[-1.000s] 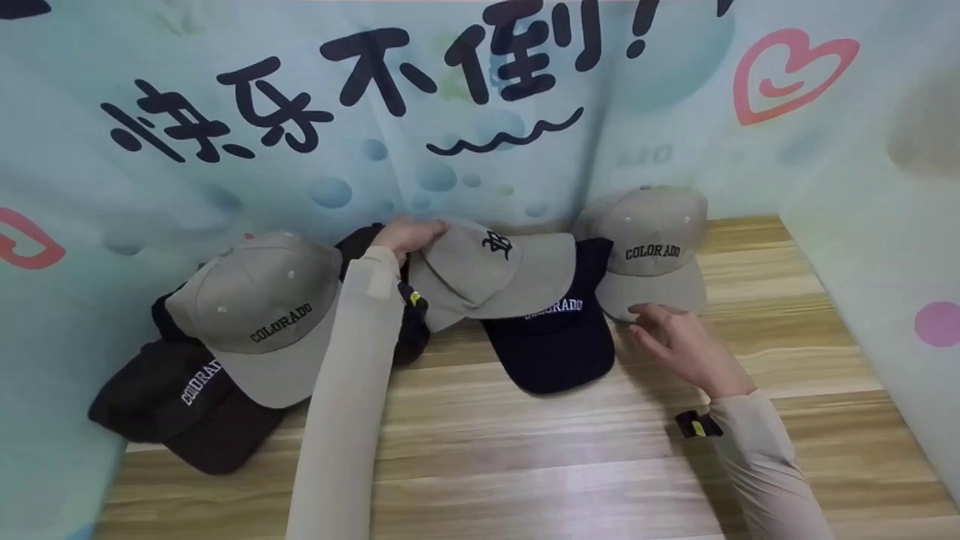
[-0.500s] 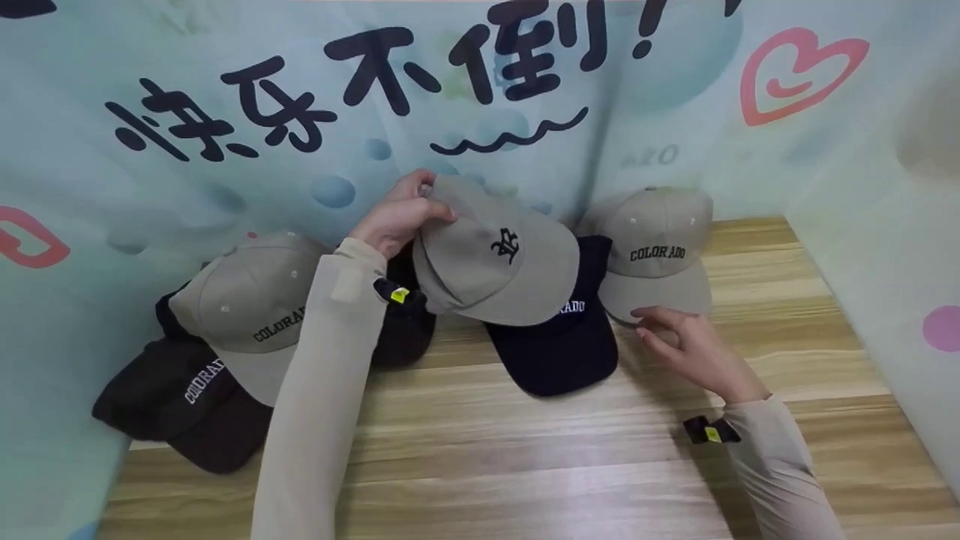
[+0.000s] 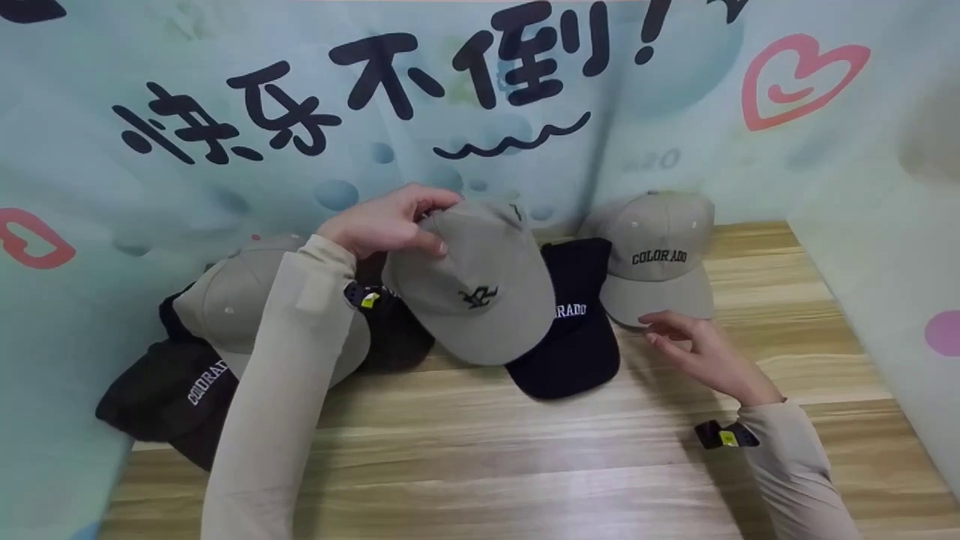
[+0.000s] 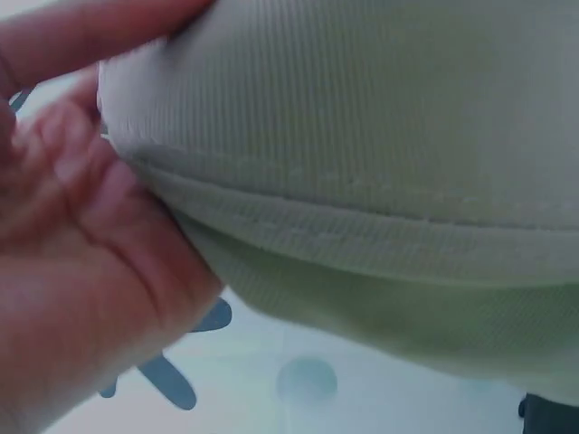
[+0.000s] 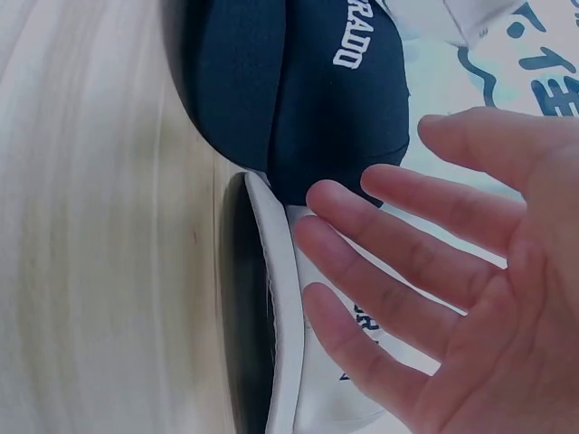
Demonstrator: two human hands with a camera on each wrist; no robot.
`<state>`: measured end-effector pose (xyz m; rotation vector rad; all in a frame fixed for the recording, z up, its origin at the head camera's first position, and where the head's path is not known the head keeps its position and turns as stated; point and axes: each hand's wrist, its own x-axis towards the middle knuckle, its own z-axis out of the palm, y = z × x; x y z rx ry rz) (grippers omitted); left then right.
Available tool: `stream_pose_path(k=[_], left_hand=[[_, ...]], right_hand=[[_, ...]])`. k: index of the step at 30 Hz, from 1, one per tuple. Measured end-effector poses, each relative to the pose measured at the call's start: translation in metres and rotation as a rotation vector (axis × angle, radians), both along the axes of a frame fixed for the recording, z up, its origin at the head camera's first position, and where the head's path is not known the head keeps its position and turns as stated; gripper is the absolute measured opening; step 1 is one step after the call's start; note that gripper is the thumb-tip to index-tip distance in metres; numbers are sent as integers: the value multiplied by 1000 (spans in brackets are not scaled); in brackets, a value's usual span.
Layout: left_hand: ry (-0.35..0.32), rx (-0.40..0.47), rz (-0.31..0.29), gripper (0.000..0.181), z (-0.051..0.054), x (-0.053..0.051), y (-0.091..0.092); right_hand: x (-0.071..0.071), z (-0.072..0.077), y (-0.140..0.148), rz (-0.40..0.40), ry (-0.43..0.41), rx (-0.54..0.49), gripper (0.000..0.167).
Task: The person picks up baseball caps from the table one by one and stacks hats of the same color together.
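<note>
With thumb and fingers, my left hand (image 3: pixel 386 223) grips a grey baseball cap (image 3: pixel 472 262) by its crown; a black emblem marks its front and the brim tilts down toward me. In the left wrist view the grey cap (image 4: pixel 389 108) fills most of the picture beside the palm. Behind it, a navy COLORADO cap (image 3: pixel 577 360) is partly covered. My right hand (image 3: pixel 709 356) hovers at the brim of a second grey cap (image 3: pixel 664 229), lettered COLORADO; contact is unclear. The right wrist view shows the right hand's fingers (image 5: pixel 398 235) spread with nothing held.
At the left a grey cap (image 3: pixel 244 292) lies over a dark brown COLORADO cap (image 3: pixel 154 390), partly behind my left sleeve. Another dark cap (image 3: pixel 401 337) sits beside the held one. A printed cloth backdrop (image 3: pixel 300 172) rises behind the wood-grain table (image 3: pixel 525 465).
The left hand has lifted the grey emblem cap, moved it slightly left and turned its brim from rightward to downward. The right hand stays near the right cap, barely shifted.
</note>
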<state>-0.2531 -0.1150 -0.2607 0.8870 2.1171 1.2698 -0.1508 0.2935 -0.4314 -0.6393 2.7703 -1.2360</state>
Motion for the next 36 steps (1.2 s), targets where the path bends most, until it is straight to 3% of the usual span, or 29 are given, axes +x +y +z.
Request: stream_pose_path(k=[7,12,19,25,32,36], left_hand=[[15,-157,-174,56,0,16,-5],[41,-231,-291,62,-8,27,-7],[-75,-209,-411,66,-26,35,-8],[-187,-203,-375,68,-45,37,-10],[-206,-291,-320,66,-64,31,-18],[-232,-325,-313,62,-74,31,-17]], right_hand=[[1,-2,0,16,19,19,26],[2,-5,-1,36,14,23,25],[1,-7,-2,46,20,23,25],[0,-11,-3,50,35,27,25],[1,-16,-2,72,89,19,23],[2,-16,0,69,76,27,21]])
